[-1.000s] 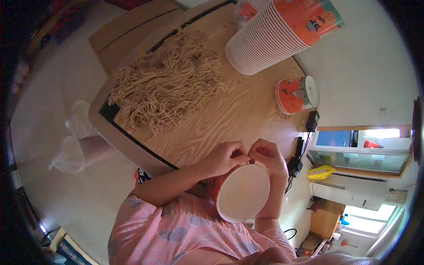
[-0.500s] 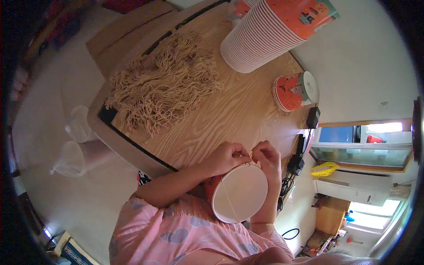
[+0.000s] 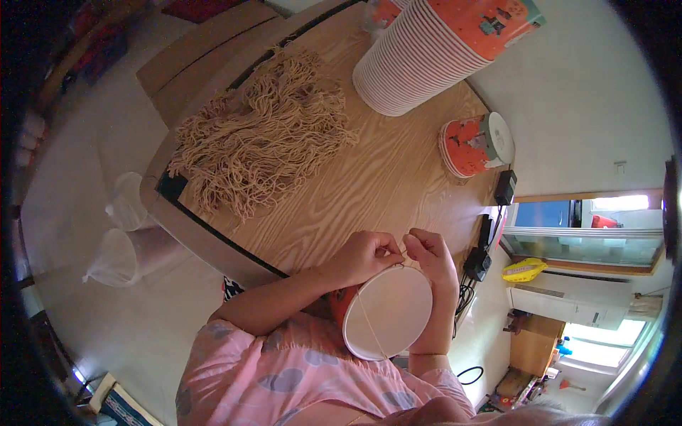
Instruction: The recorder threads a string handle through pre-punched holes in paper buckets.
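An orange paper bucket (image 3: pixel 399 316) with a white inside rests against my body, its open mouth toward me. A thin beige string (image 3: pixel 369 319) runs across that mouth from the far rim to the near one. At the far rim my left hand (image 3: pixel 368 254) is closed in a pinch on the string. Just right of it, my right hand (image 3: pixel 433 261) also pinches string, thumb and fingertips together. A short gap parts the two hands, with a bit of string between them. Exactly how the string fastens at the rim cannot be made out.
On the wooden table (image 3: pixel 398 167) lies a heap of beige strings (image 3: pixel 266 138). A tall stack of orange paper buckets (image 3: pixel 426 60) stands at the back, a short upside-down stack (image 3: pixel 474 145) to its right. Black adapters (image 3: pixel 505 187) and cables line the right edge.
My right hand has turned a little, its fingers curling more over the string. Left hand and bucket have barely shifted.
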`<state>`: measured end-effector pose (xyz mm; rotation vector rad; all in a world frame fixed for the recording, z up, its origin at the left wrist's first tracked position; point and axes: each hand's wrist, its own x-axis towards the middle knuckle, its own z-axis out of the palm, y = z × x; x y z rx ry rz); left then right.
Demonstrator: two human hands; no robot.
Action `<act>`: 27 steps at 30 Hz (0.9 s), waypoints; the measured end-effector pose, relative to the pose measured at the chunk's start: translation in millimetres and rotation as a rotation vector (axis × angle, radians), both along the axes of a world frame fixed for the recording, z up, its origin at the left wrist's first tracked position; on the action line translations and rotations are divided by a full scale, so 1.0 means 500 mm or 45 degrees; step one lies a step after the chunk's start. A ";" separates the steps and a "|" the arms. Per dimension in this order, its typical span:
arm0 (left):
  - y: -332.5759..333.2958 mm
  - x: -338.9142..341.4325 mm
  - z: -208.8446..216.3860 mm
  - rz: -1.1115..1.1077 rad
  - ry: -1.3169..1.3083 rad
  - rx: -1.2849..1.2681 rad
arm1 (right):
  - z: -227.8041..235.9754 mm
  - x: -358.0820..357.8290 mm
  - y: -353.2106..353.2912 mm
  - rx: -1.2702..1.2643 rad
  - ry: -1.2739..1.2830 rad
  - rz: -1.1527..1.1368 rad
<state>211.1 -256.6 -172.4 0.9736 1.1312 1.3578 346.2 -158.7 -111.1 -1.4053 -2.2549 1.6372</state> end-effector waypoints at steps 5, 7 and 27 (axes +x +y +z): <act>0.000 -0.001 -0.002 -0.012 -0.013 -0.009 | 0.001 0.010 0.002 -0.064 0.159 0.012; -0.001 0.001 -0.004 0.019 -0.070 0.030 | 0.006 0.008 0.001 -0.104 0.191 0.002; -0.005 -0.004 0.006 0.026 0.028 0.065 | 0.012 0.019 -0.009 0.019 0.084 -0.009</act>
